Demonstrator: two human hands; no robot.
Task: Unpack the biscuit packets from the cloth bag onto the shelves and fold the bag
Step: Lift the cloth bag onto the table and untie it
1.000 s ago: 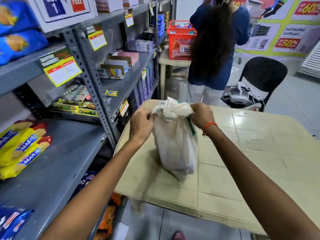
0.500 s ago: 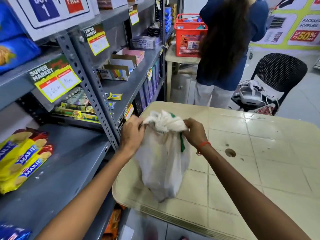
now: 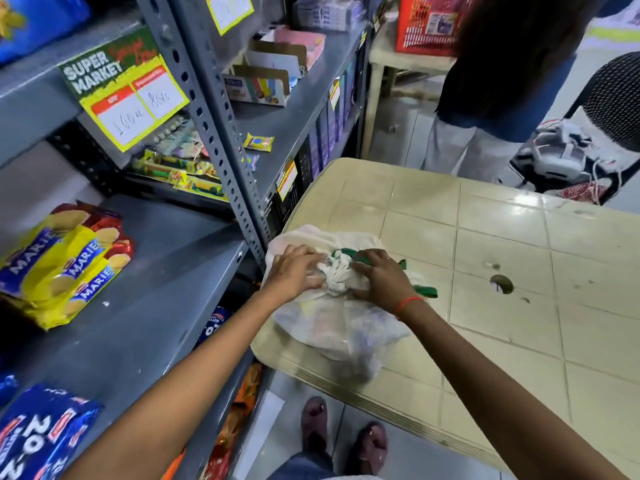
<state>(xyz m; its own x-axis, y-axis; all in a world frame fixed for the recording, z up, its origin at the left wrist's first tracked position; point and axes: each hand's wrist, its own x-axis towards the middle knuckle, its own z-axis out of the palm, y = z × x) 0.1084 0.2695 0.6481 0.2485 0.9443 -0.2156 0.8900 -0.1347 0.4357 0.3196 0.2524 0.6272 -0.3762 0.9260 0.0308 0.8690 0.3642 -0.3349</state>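
Observation:
A white cloth bag [image 3: 343, 327] with green handles lies on the near left corner of the beige table [image 3: 502, 306], its mouth tied in a knot on top. My left hand [image 3: 294, 273] presses on the cloth left of the knot. On the knot's right side, my right hand [image 3: 379, 273] grips the cloth and a green handle. The bag bulges with contents I cannot make out. Yellow Marie biscuit packets [image 3: 65, 261] lie on the grey shelf [image 3: 149, 306] to the left.
Blue biscuit packets [image 3: 38, 434] lie at the shelf's near left. Slotted grey uprights [image 3: 221, 140] stand between shelf and table. A person stands beyond the table beside a black chair [image 3: 606, 109] holding a bundle. A red basket [image 3: 429, 26] sits on a far table.
The bag came down from hanging upright onto the table's corner. Both hands followed it down and now rest on its knotted top. My view tilted downward.

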